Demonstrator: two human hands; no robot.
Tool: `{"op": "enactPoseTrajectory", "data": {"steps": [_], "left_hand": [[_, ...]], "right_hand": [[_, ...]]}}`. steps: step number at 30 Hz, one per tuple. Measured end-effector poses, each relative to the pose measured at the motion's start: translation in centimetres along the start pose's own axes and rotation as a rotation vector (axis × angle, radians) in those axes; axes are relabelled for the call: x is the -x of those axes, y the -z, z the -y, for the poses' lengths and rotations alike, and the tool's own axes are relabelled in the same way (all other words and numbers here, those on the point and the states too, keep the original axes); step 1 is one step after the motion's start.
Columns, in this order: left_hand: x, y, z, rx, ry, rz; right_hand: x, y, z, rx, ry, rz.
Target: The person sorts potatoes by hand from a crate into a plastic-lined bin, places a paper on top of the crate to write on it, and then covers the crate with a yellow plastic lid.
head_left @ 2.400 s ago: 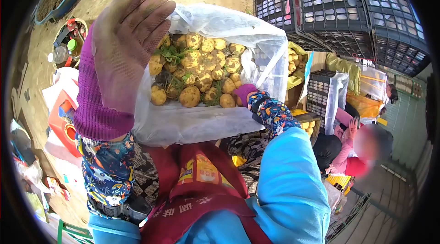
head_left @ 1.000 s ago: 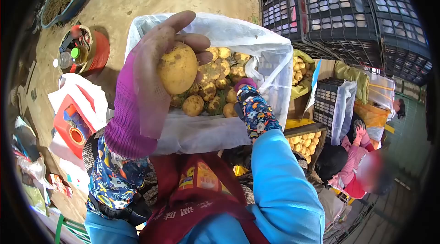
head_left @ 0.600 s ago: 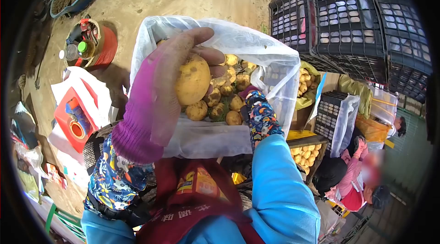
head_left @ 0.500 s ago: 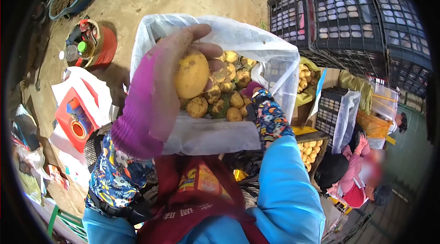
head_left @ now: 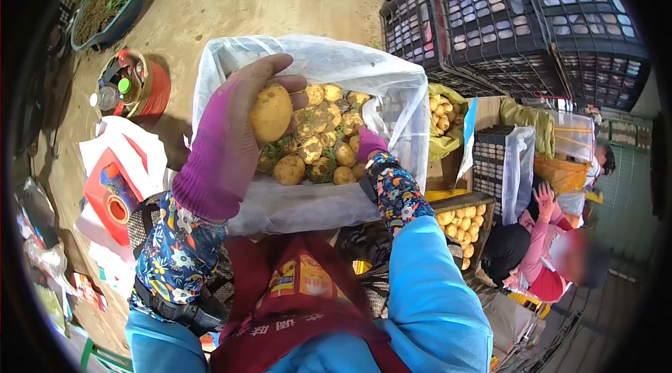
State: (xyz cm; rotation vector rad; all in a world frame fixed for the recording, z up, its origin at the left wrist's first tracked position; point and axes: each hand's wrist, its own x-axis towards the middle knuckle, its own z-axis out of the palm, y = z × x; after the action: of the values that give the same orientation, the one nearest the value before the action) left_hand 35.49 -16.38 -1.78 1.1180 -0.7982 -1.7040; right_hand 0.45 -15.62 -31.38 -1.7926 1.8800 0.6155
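A purple glove with a dirt-stained palm side covers my left hand (head_left: 234,117), which is closed round a large yellow potato (head_left: 271,114) above the left part of the crate. My right hand (head_left: 370,143), also in a purple glove, reaches down at the right side of the crate beside the loose potatoes (head_left: 318,124); its fingers are hidden. Soil and bits of green leaf cling to these potatoes. A white translucent liner (head_left: 308,208) covers the crate's walls and folds over its rim.
Black mesh crates (head_left: 500,23) are stacked at upper right. A wooden box of potatoes (head_left: 462,227) and an open green sack (head_left: 444,119) stand on the right. A co-worker in pink gloves (head_left: 544,201) is beyond. A red bucket (head_left: 155,89) and blue basin (head_left: 115,5) sit at left.
My left hand, still round the potato, is lower and farther from the camera. The whole view has shifted slightly. The co-worker's gloved hand has moved and now shows spread fingers.
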Motion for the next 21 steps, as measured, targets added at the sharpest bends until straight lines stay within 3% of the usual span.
{"op": "enactPoseTrajectory", "data": {"steps": [4,7,10,13,15,16,17,19,20,21], "left_hand": [[-0.2,0.0,0.1,0.038,-0.008,0.012],[-0.6,0.3,0.1,0.006,-0.098,0.0],[-0.9,0.4,0.5,0.064,-0.15,-0.012],[-0.8,-0.3,0.0,0.163,-0.045,-0.066],[-0.9,-0.9,0.2,0.226,0.009,-0.051],[-1.1,-1.0,1.0,0.259,0.01,-0.011],[-1.2,-0.9,1.8,0.288,0.012,0.025],[-1.2,-0.4,3.8,0.102,-0.108,0.11],[-1.8,0.0,5.7,0.003,-0.185,0.146],[-1.5,-0.5,6.1,-0.31,-0.379,0.254]], "right_hand": [[0.0,0.5,0.5,0.111,0.113,0.005],[0.6,4.5,0.8,-0.053,0.087,0.071],[1.9,6.6,-1.3,-1.317,0.115,0.2],[10.0,12.0,2.9,-2.047,0.432,0.343],[11.9,12.7,4.3,-2.39,0.488,0.454],[12.8,13.3,5.3,-2.386,0.409,0.439],[11.9,12.9,6.3,-2.438,0.464,0.596],[12.1,12.1,7.9,-2.244,0.676,0.8],[15.3,14.1,10.3,-1.674,0.865,0.11],[18.6,16.0,12.7,-1.004,0.887,-0.491]]}}
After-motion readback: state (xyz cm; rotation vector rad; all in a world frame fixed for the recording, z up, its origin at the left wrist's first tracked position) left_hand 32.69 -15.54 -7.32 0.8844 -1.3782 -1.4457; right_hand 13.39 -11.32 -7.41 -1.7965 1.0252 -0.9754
